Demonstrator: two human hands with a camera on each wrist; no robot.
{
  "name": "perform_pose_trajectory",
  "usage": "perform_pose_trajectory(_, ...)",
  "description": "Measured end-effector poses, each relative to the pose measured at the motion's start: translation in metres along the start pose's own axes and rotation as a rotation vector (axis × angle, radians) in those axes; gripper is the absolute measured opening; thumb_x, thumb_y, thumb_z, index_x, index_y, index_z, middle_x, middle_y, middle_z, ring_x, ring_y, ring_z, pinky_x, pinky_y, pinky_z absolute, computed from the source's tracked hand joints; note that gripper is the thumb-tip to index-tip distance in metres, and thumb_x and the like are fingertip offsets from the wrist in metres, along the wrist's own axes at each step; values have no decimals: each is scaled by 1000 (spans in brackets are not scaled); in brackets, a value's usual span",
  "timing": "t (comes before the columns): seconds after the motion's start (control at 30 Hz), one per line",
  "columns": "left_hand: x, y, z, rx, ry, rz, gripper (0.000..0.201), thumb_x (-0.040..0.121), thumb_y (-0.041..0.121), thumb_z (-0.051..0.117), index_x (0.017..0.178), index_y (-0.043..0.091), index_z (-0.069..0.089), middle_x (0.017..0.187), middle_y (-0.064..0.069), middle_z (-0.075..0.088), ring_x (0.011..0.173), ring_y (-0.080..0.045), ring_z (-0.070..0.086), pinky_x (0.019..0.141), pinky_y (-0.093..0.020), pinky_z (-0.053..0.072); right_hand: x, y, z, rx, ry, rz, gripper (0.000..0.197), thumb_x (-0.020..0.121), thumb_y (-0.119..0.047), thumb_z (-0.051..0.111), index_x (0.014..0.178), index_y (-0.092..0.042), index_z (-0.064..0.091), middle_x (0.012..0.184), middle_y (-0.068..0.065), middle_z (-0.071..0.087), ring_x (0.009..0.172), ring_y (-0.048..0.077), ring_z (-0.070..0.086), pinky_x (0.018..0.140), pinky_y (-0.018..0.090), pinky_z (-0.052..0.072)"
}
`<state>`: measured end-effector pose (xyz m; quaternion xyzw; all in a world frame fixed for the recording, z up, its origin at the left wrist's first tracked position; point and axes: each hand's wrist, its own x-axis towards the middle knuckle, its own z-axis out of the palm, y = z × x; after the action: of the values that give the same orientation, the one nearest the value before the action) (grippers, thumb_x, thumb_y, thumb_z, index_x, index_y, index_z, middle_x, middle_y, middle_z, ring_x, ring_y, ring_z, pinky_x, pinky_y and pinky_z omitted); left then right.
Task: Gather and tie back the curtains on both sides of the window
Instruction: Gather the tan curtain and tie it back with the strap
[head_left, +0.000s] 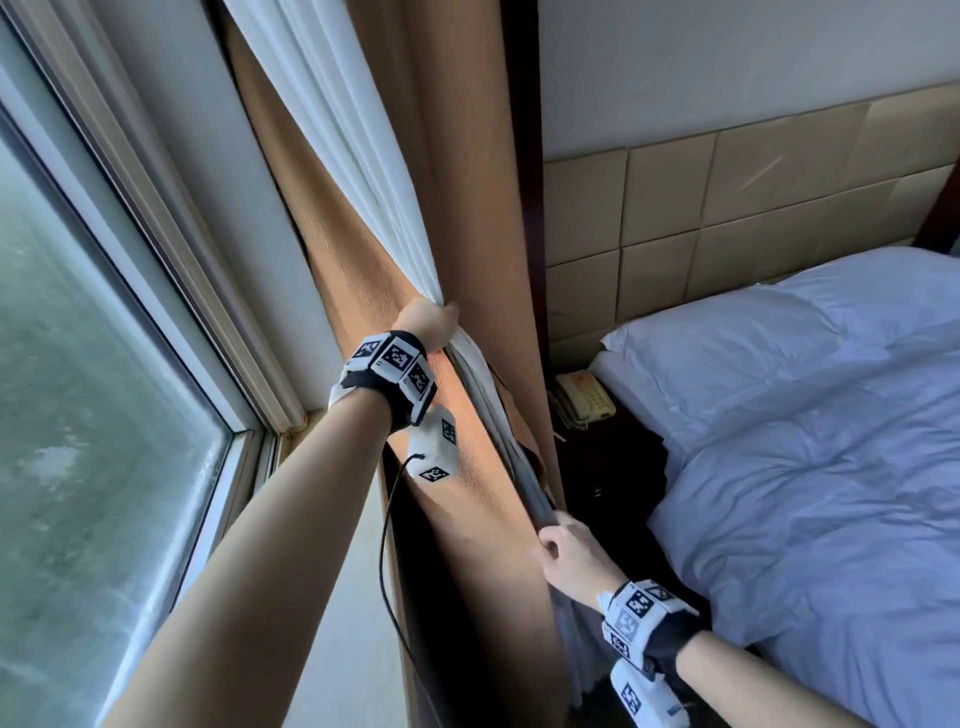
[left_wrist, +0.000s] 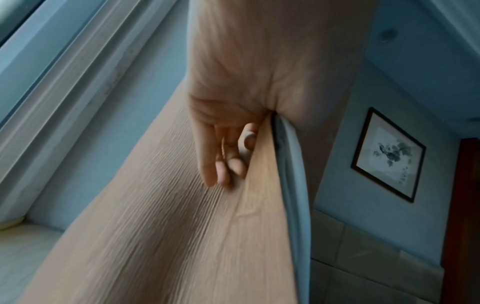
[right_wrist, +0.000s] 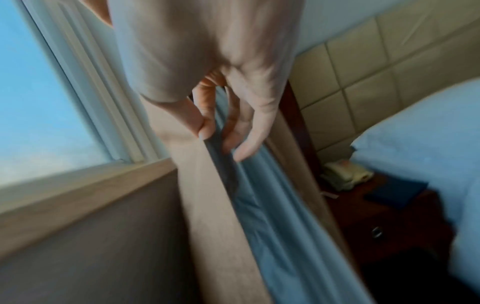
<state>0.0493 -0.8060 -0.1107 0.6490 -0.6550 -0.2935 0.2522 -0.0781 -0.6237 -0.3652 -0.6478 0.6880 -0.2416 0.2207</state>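
Note:
A tan curtain (head_left: 467, 208) hangs beside the window with a white sheer curtain (head_left: 337, 130) bunched against it. My left hand (head_left: 431, 322) grips both layers at about sill height. In the left wrist view the left hand (left_wrist: 233, 144) has its fingers (left_wrist: 221, 164) on the tan curtain (left_wrist: 168, 236) and its thumb behind the fold, with the pale lining (left_wrist: 293, 164) showing at the edge. Lower down, my right hand (head_left: 561, 540) pinches the curtain's edge. The right wrist view shows the right hand (right_wrist: 221, 142) with thumb and fingers closed on the grey-blue fabric (right_wrist: 272, 205). No tie-back is in view.
The window (head_left: 78, 415) and its sill (head_left: 291, 431) lie to the left. A dark wooden post (head_left: 524, 156) stands right behind the curtain. Beyond it are a padded headboard (head_left: 727, 208), a telephone (head_left: 582, 400) on a dark nightstand (head_left: 613, 467), and a bed (head_left: 831, 441).

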Motion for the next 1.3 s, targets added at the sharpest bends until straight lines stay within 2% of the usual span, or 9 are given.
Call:
perform_pose_trajectory(0.13, -8, 3, 5, 90, 38, 106, 53, 88, 35, 46, 119, -7, 56, 117, -22, 61, 86, -33, 64, 64, -32, 48, 31, 17, -5, -23, 22, 80, 17, 88, -14, 52, 75, -5, 57, 93, 14, 51, 90, 32, 55, 71, 33, 35)
perform_pose_trajectory(0.27, -19, 4, 9, 38, 57, 181, 44, 84, 26, 50, 106, -11, 59, 110, -25, 59, 85, -39, 63, 69, -40, 52, 56, 7, -24, -94, 30, 128, 26, 93, -26, 43, 114, -29, 59, 113, 4, 63, 96, 30, 63, 71, 30, 46)
perform_pose_trajectory(0.33, -27, 0, 7, -21, 85, 221, 27, 83, 18, 50, 100, -3, 55, 94, -15, 57, 82, -36, 59, 65, -35, 47, 65, -9, -44, -27, 48, 105, 28, 92, -25, 45, 113, -27, 62, 114, 5, 65, 98, 30, 64, 78, 33, 51)
perform_pose_trajectory(0.57, -45, -17, 3, -257, 215, 310, 55, 84, 3, 49, 131, 7, 20, 110, -16, 58, 97, -34, 60, 87, -45, 51, 74, -60, -113, 122, 166, -179, 26, 82, -41, 55, 70, -22, 68, 79, -9, 64, 71, 9, 60, 74, 35, 52)
perform_pose_trajectory(0.7, -52, -27, 9, -275, 288, 362, 70, 84, 3, 47, 142, 4, 7, 106, -18, 59, 92, -36, 61, 85, -44, 51, 76, -81, -132, 189, 238, -176, 8, 86, -33, 60, 93, -32, 63, 78, -12, 67, 65, 2, 58, 68, 23, 50)
perform_pose_trajectory(0.83, -67, -39, 10, -236, 328, 501, 88, 85, 0, 44, 148, 15, -15, 89, -13, 60, 70, -26, 58, 75, -36, 50, 78, -91, -120, 192, 34, -154, 41, 90, -27, 58, 130, -33, 50, 112, -5, 64, 93, 12, 62, 91, 33, 51)
perform_pose_trajectory(1.0, -66, -51, 1, -126, 363, 668, 101, 84, -2, 44, 144, 32, -30, 135, -23, 47, 73, -29, 58, 77, -38, 50, 79, -108, -93, 153, -14, -1, 65, 85, -37, 62, 141, -23, 32, 128, 10, 55, 117, 28, 55, 98, 32, 44)
perform_pose_trajectory(1.17, -73, -56, -3, -11, 407, 731, 101, 85, -7, 43, 144, 39, -25, 148, -23, 32, 88, -37, 60, 75, -34, 48, 62, -108, -60, 235, -183, 86, 108, 71, -51, 69, 149, -38, -5, 150, 12, 30, 136, 29, 37, 108, 38, 32)
perform_pose_trajectory(1.3, -77, -57, -4, 23, 393, 753, 105, 83, -11, 41, 142, 57, -13, 157, -16, 19, 104, -33, 60, 83, -26, 44, 50, -108, -56, 284, 65, 29, 68, 85, -20, 54, 140, -34, 17, 115, 5, 54, 100, 21, 62, 81, 27, 51)
